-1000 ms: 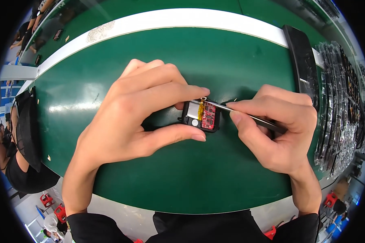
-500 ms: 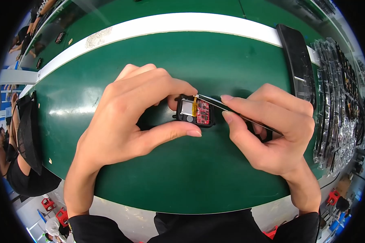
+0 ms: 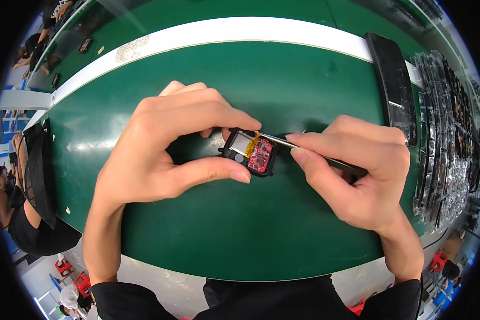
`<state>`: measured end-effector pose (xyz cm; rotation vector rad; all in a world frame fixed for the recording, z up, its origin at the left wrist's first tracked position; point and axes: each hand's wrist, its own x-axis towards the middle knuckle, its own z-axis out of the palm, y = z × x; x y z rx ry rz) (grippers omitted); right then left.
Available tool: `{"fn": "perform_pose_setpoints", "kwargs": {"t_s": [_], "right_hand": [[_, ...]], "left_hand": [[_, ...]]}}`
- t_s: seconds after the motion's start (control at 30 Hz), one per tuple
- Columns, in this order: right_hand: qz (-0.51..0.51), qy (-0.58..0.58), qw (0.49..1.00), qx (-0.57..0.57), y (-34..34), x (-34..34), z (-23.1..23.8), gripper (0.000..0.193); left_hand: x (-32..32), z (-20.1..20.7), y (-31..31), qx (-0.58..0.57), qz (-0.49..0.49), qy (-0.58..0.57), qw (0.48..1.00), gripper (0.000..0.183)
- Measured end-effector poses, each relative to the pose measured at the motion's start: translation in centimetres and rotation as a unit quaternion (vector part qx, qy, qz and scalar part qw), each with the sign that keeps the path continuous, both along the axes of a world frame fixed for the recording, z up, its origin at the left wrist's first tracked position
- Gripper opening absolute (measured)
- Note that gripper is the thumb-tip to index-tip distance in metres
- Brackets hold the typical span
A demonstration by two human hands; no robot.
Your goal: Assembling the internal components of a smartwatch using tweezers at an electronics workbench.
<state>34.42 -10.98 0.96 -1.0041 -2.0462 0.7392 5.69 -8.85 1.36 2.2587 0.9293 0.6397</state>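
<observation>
My left hand [image 3: 165, 144] grips a small black device housing [image 3: 268, 169], its index finger at the top edge and its thumb by the lower left side. Inside the open housing lie a silver battery cell [image 3: 241, 143], a strip of yellow tape [image 3: 254, 143] and a red circuit board [image 3: 260, 156]. In my right hand [image 3: 357, 165] a pair of tweezers [image 3: 325, 157] is pinched between thumb and index finger. The tips reach the housing's top edge beside the yellow tape and my left index fingertip. Whether they grip anything is too small to tell.
The green table [image 3: 240, 229] has a white raised strip [image 3: 240, 29] along its far side. A long black case [image 3: 393, 88] leans at the far right, beside stacked clear plastic trays [image 3: 437, 144]. At the left edge hangs a black mesh bag [image 3: 37, 181], near another person.
The housing has turned clockwise in my left hand and dipped slightly toward me. The tweezers lie at a flatter angle, their tips a little lower, still by the top edge.
</observation>
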Motion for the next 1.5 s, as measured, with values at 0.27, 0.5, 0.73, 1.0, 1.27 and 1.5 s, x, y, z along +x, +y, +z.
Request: {"fn": "perform_pose_setpoints", "kwargs": {"t_s": [0.27,0.5,0.73,1.0,1.27,1.5], "right_hand": [[0.014,0.005,1.0,-0.027,0.06,0.06,0.11,0.019],[0.022,0.014,0.999,-0.027,0.13,0.21,-0.21,0.02],[0.018,0.005,0.999,-0.029,0.17,-0.02,0.01,0.021],[0.018,0.009,0.999,-0.038,0.13,0.22,0.03,0.021],[0.025,0.006,0.999,-0.038,0.17,0.03,-0.04,0.02],[0.032,0.003,0.999,-0.032,0.19,0.0,-0.06,0.02]], "left_hand": [[-0.19,0.15,0.02,-0.004,-0.01,0.013,1.0,0.066],[0.15,0.37,-0.05,0.011,-0.012,0.022,1.0,0.066],[0.09,0.36,0.08,0.02,-0.025,0.011,0.999,0.061],[0.17,0.3,0.07,0.025,-0.026,0.009,0.999,0.063],[0.11,0.22,0.05,0.03,-0.026,0.01,0.999,0.064],[0.3,0.62,-0.06,0.035,-0.022,0.028,0.999,0.061]]}}
